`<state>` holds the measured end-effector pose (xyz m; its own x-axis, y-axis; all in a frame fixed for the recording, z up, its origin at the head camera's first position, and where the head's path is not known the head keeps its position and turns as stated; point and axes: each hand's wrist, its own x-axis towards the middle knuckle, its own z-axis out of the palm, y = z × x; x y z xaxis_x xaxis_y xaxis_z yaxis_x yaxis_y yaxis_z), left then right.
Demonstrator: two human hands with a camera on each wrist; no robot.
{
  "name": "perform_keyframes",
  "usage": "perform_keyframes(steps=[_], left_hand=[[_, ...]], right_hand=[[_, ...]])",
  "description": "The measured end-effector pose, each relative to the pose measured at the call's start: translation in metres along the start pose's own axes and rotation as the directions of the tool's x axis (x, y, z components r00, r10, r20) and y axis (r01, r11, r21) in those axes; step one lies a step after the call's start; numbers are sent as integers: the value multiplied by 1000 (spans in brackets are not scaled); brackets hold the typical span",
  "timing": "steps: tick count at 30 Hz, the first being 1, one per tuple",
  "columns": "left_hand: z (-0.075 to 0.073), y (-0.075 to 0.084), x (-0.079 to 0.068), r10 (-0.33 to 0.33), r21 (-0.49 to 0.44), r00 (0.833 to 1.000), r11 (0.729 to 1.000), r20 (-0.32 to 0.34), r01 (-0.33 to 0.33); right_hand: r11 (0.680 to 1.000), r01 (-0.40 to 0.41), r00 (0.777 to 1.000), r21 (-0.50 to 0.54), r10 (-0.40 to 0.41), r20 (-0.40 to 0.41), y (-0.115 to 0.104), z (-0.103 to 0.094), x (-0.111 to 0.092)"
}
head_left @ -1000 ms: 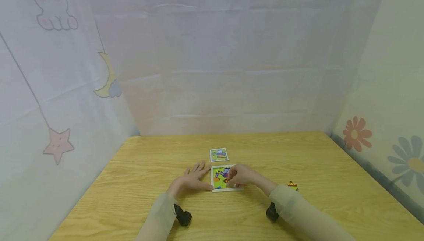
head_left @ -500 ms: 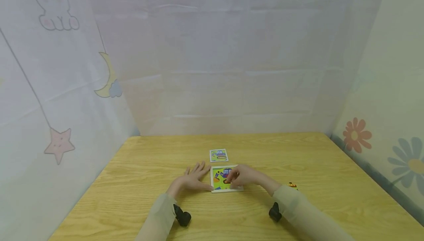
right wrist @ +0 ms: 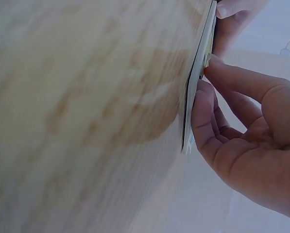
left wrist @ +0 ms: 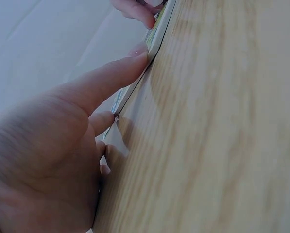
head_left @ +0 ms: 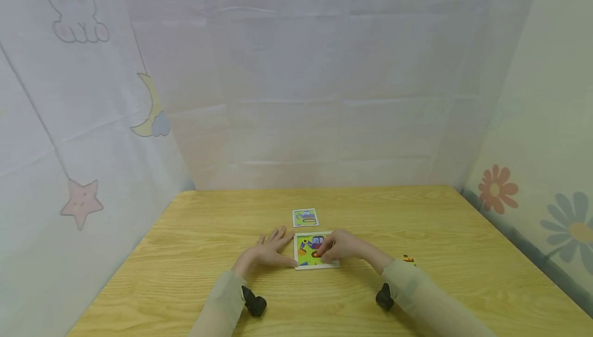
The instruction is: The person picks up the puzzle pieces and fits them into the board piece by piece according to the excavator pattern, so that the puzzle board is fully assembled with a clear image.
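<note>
A white-framed jigsaw puzzle point(head_left: 304, 244) with an excavator picture on green lies flat on the wooden table. My left hand point(head_left: 271, 252) rests along its left side with fingers spread; in the left wrist view the thumb point(left wrist: 120, 73) presses the frame's edge. Over the right half of the picture, my right hand point(head_left: 343, 246) has bent fingers, pinching a puzzle piece point(head_left: 317, 254) beside the dark tracks. The right wrist view has the thumb and fingertips point(right wrist: 203, 97) close together at the frame point(right wrist: 192, 87). Most of the piece is hidden by the fingers.
Behind the puzzle lies a small square card point(head_left: 305, 217) with a similar excavator picture. A small orange and yellow piece point(head_left: 408, 259) shows beyond the right sleeve point(head_left: 407, 280). Printed cloth walls point(head_left: 296, 95) enclose the table point(head_left: 208, 213) at the back and sides.
The right hand has shifted slightly right over the puzzle and its fingertips have changed position, so more of the excavator's cab and tracks shows. The left hand stays in place.
</note>
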<state>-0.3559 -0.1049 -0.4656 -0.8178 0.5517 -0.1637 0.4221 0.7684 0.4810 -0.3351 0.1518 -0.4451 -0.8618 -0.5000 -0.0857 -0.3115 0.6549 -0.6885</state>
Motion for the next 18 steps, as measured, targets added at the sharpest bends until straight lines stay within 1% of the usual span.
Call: perform_keyframes(steps=[6,12,18], left_hand=[[1,0,1,1,15,1000,1000,-6,-1],[0,0,0,5,22,1000,1000,-4,-4],[1,0,0,5,20,1000,1000,2,-5]], right_hand=[[999,18,1000,28,-18,17,3,-1,-1],[999,51,998,7,-51,36,8,-1,-1],[999,50,998,17,-51,35,9,-1,0]])
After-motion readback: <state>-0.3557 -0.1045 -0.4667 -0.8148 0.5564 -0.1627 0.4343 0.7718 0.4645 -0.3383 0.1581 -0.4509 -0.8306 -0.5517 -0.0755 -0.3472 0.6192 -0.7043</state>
